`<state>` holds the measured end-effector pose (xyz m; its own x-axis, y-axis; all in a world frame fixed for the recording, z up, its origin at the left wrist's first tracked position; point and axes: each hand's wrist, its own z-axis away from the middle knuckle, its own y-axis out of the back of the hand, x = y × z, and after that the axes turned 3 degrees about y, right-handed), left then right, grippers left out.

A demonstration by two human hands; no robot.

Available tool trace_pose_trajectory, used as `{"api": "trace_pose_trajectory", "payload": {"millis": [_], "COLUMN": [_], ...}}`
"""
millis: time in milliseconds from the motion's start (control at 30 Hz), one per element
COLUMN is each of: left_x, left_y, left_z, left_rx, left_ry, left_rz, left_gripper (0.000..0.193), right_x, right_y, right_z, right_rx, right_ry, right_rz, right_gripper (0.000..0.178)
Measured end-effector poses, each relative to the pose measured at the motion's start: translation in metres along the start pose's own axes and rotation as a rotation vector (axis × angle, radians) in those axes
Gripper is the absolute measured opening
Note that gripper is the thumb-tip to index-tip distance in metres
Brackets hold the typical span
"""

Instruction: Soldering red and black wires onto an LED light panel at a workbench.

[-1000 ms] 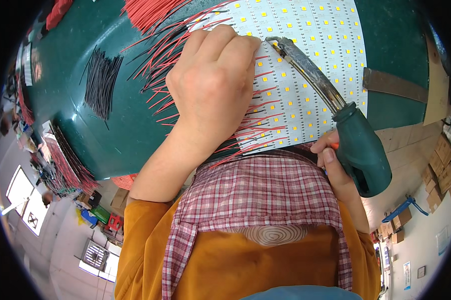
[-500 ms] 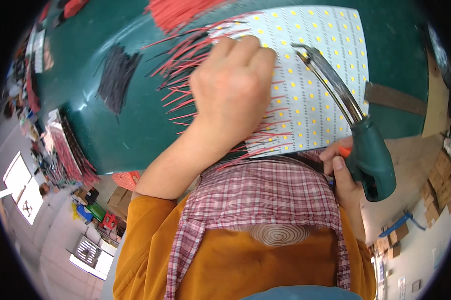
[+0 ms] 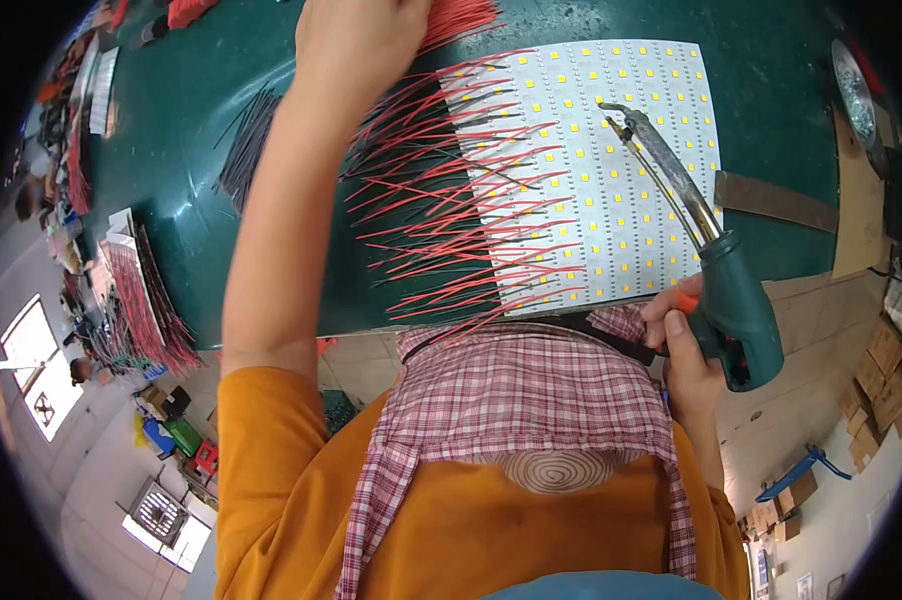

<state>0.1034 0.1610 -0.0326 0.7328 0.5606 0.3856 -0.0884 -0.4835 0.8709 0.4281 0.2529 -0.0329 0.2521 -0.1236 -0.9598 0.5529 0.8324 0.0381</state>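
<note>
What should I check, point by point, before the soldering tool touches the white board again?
1. Grip on the soldering tool: the right hand wraps its green handle. Ok.
2. Tip position: it hovers over the white LED board, by its upper right part; contact cannot tell.
3. Left hand away from the tip: it is at the far edge, on the bundle of red wires. Ok.
4. Wire in the left hand: fingers hidden. Cannot tell.
5. Red and black wires on the board's left edge: they fan out and cross. Not ok.
6. Checked apron touches the board's near edge. Not ok.
</note>
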Motion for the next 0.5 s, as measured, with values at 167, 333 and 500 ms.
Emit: {"api": "trace_pose_trajectory", "payload": {"millis": [167, 333, 500], "left_x": [0.007, 0.001, 0.016], "left_y": [0.006, 0.004, 0.016], "left_z": [-0.014, -0.012, 0.004], "left_rx": [-0.186, 0.0, 0.063], "left_ry": [0.043, 0.015, -0.12], "left_rz": [0.0, 0.039, 0.14], "left_gripper": [0.015, 0.006, 0.005], "right_x": [-0.005, -0.012, -0.016], "right_y": [-0.006, -0.007, -0.008], "right_z": [0.003, 0.003, 0.002], "right_rx": [-0.019, -0.051, -0.061], "right_ry": [0.001, -0.043, -0.059], "right_rz": [0.022, 0.049, 0.116], "right_gripper": [0.024, 0.025, 0.026]}}
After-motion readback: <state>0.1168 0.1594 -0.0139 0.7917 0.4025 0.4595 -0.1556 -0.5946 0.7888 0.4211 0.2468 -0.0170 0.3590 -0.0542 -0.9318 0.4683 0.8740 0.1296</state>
